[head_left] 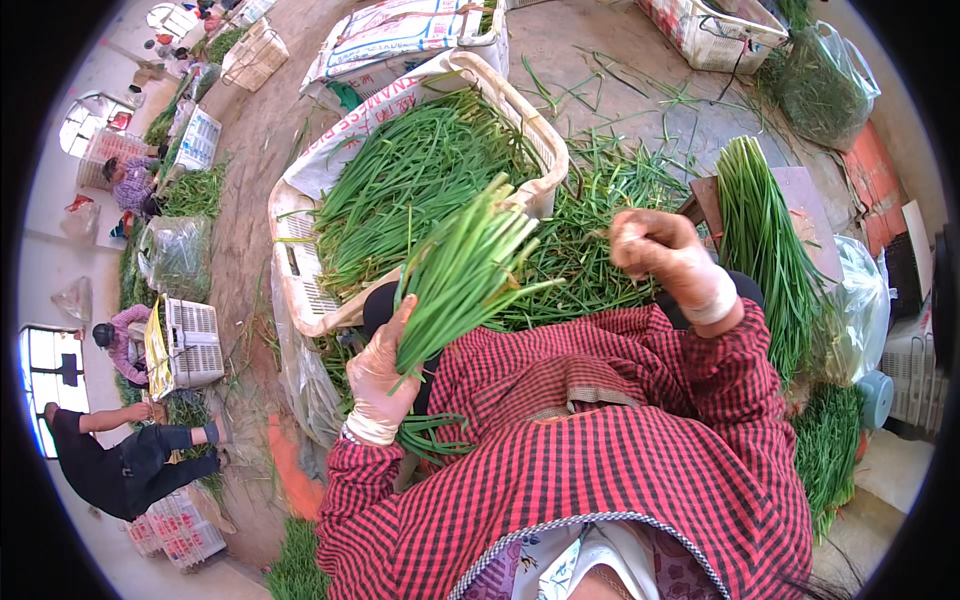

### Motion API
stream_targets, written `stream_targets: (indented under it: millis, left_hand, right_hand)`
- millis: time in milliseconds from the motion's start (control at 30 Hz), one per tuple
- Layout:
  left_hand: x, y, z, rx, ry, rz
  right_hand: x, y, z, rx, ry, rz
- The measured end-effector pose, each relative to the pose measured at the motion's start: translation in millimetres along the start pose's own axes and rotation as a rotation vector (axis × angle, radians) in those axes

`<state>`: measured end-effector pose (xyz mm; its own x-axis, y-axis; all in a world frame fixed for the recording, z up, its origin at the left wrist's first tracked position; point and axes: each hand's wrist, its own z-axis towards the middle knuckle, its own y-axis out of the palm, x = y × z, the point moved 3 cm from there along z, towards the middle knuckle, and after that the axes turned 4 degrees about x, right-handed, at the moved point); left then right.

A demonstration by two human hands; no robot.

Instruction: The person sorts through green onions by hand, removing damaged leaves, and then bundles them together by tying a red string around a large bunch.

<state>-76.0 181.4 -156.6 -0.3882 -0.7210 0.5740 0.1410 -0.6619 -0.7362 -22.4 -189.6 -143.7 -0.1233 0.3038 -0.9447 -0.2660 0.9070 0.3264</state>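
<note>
A thin see-through glove covers my left hand (pixel 380 385), which is closed around a bunch of garlic chives (pixel 455 290). The pale stem ends of the bunch point up and away to the right. To the right, my gloved right hand (pixel 665 258) is raised with its fingers pinched together. Whatever may be between those fingertips is too small to make out. Beneath it lies a heap of loose chives and trimmings (pixel 600 220). Ahead of my left hand stands a white plastic crate (pixel 545 135), lined with a printed sack and filled with chives (pixel 410 180).
A thick pile of chives (pixel 760 240) rests on a low board (pixel 805 210) at my right. Filled plastic bags (pixel 825 90) and another crate (pixel 720 35) stand at the far right. Along the left, other people (pixel 130 460) work among crates (pixel 190 340).
</note>
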Motion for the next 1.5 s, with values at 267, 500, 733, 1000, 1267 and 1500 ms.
stream_targets:
  millis: [267, 500, 733, 1000, 1267, 1500]
  left_hand:
    - [15, 9, 11, -0.126, -0.01, -0.013]
    - [18, 6, 14, 0.015, 0.112, 0.259]
    - [8, 0, 13, -0.058, 0.167, 0.457]
    - [3, -18, 10, -0.026, 0.357, 0.559]
    - [5, -15, 4, -0.041, 0.511, 0.604]
    - [16, 0, 8, -0.118, 0.574, 0.52]
  right_hand:
    - [33, 34, 23, 0.011, -0.36, -0.805]
    - [73, 51, 34, 0.022, -0.026, -0.352]
    - [83, 38, 20, -0.06, 0.109, -0.145]
    - [67, -22, 11, 0.283, -0.303, -1.158]
    - [5, 23, 36, -0.007, -0.576, -1.214]
    - [39, 68, 51, -0.267, -0.326, -0.937]
